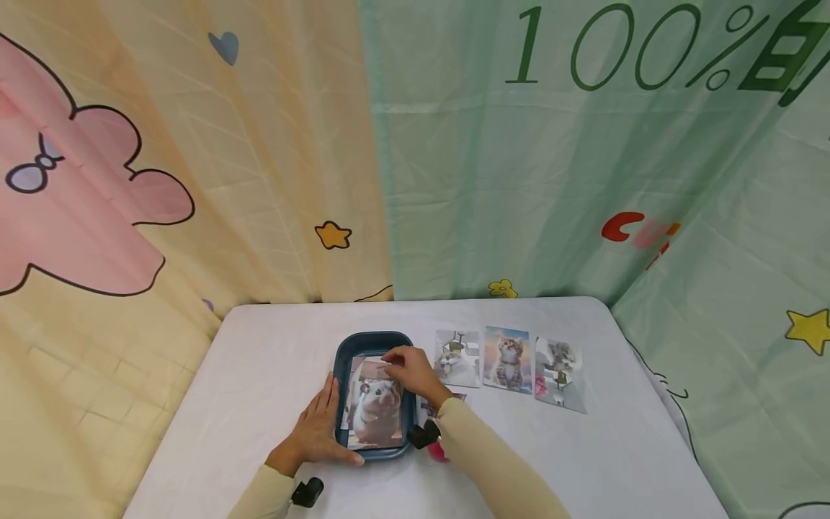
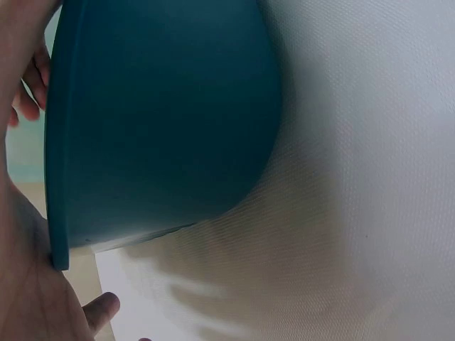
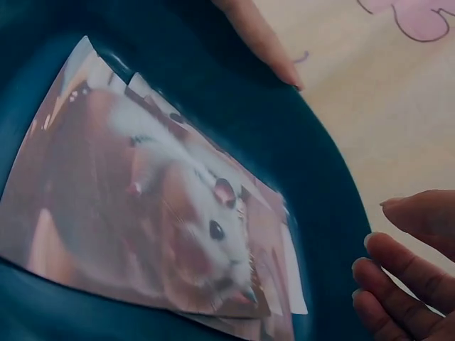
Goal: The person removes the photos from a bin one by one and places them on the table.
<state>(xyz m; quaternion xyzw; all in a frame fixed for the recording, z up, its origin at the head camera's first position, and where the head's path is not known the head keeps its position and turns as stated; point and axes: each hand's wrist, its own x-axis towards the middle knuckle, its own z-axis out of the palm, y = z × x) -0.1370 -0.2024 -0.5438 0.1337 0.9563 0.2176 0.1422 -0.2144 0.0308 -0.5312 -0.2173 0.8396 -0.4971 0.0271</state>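
A dark blue plastic tray point(image 1: 384, 453) stands on the table with a stack of picture cards inside. Uppermost lies a hamster card point(image 1: 376, 414), and edges of other cards show beneath it. My left hand point(image 1: 314, 430) rests along the tray's left rim, fingers straight and thumb at the front corner. Its palm meets the rim in the left wrist view. Over the tray's far right part is my right hand point(image 1: 413, 369), fingertips near the stack's far end. Seen from the right wrist, its thumb and fingers point(image 3: 405, 263) are bent and apart, with nothing between them.
Right of the tray, a row holds a grey-white picture card point(image 1: 457, 360), a kitten card point(image 1: 508, 360) and another picture card point(image 1: 560, 375). Something pink point(image 1: 437, 452) shows partly under my right forearm. Printed curtains point(image 1: 454, 180) hang behind the white table point(image 1: 583, 468).
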